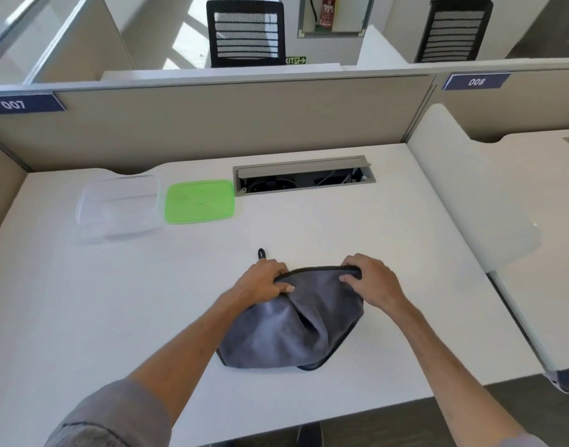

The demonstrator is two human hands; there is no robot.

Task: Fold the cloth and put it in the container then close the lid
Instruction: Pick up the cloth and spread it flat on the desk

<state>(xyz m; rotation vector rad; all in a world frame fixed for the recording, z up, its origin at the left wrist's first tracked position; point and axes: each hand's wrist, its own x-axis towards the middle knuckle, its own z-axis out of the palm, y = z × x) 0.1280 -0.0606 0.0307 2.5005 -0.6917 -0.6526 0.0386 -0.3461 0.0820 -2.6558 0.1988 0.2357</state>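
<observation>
Grip: left hand (266, 280) and right hand (370, 282) each pinch a far corner of the grey cloth (292, 330), fingers closed on its dark hem.
Cloth: bunched and sagging between the hands, its near half resting on the white desk (357, 227) in front of the person.
Loop: small hanging loop (261, 253) pokes out beyond the left hand.
Container: clear container (118, 206) sits open at far left, well apart from the cloth, with the green lid (200, 201) just beside it.
Risk: slack middle may crease unevenly, leaving a bundle too bulky for the lid to seat; a loose pinch could drop a corner.
</observation>
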